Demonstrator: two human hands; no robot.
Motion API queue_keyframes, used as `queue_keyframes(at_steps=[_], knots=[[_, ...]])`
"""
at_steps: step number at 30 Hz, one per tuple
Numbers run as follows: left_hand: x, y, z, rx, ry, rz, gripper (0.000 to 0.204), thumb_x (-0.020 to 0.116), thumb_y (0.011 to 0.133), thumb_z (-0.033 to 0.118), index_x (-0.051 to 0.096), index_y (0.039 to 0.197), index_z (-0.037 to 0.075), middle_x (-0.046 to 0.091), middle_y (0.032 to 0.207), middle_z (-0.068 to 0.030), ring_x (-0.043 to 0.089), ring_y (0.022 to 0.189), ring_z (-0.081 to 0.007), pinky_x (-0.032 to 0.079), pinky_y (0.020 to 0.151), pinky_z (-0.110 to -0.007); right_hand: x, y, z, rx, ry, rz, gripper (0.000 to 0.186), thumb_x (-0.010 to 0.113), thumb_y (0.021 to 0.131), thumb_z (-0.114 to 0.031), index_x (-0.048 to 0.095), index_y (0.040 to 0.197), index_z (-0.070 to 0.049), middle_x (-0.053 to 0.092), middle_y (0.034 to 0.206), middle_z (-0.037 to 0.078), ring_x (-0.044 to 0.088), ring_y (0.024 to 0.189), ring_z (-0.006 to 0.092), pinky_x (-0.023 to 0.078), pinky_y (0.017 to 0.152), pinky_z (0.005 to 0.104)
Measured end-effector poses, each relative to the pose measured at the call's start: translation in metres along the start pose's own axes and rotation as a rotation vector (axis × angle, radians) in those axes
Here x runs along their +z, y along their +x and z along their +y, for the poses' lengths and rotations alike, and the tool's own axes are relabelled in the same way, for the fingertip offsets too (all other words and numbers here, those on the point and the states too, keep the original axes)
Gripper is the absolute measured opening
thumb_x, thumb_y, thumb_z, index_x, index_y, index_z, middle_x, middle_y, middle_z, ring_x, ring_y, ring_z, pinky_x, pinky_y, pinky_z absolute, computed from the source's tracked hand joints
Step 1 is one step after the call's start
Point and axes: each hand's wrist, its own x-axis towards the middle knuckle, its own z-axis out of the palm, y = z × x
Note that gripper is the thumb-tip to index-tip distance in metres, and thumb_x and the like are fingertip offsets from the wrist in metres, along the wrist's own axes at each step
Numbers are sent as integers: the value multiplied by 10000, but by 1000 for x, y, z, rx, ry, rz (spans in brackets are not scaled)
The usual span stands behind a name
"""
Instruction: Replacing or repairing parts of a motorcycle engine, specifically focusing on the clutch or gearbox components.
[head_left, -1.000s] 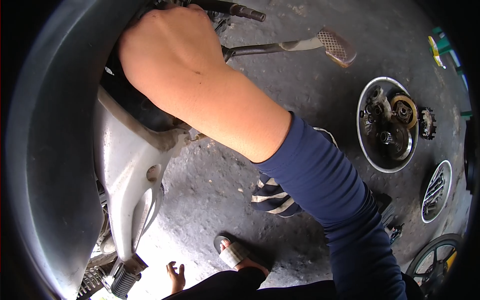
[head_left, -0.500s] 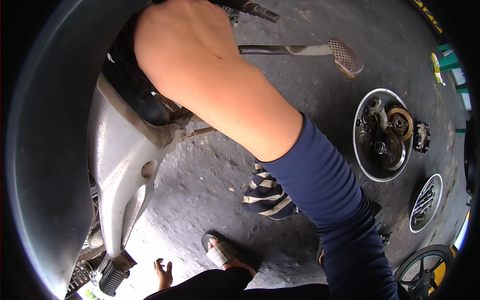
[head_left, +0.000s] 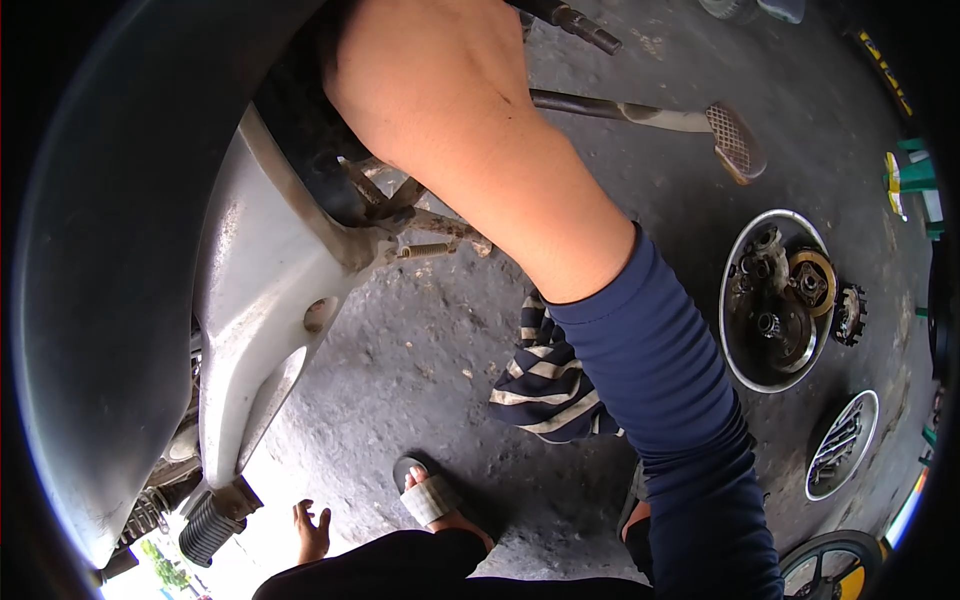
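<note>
My right arm, in a dark blue sleeve pushed up the forearm, reaches across to the upper part of the motorcycle. Its fingers are out of sight at the top edge, so what they touch does not show. Below the bare forearm lie a small coil spring and dirty metal brackets under the motorcycle. A silver-grey bracket runs down beside the dark body panel, with a rubber footpeg at its lower end. My left hand hangs open near my knee, fingers apart, holding nothing.
A long pedal arm with a textured pad juts right. On the dark floor stand a metal basin of engine parts, a clutch-like gear part, a tool dish and a spoked wheel. A striped cloth lies under my arm.
The whole view has shifted a little, bringing the motorcycle and my right arm further right in the picture. More of the brackets and the spring shows. My left hand remains open.
</note>
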Motion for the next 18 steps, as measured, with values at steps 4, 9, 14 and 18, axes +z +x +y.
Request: queue_keyframes(at_steps=[4,9,14,18], knots=[[2,-7,-5,32,2,9,415,715,832,174,507,1159,25,520,1085,-170,518,860,-283,450,769,-408,12,-1,0,-56,-137,199,206,522,800,-60,685,726,42,674,729,251,696,662,375,564,609,437],[5,-6,-2,19,-17,1,420,719,831,176,507,1161,27,522,1083,-168,521,856,-281,452,769,-409,5,4,-5,126,-150,19,198,533,799,-69,682,739,47,670,729,246,696,671,364,565,608,431],[2,-8,-3,0,-11,8,422,717,835,177,502,1167,30,521,1077,-167,517,856,-276,451,772,-412,13,-4,-8,2,-184,126,209,540,809,-87,681,745,54,671,735,254,700,688,359,564,607,429],[1,-14,-13,-14,1,4,418,713,840,169,499,1170,29,518,1066,-168,513,854,-272,449,774,-415,-6,-1,-19,165,55,-82,210,547,803,-88,681,729,56,673,744,261,702,692,360,566,610,428]])
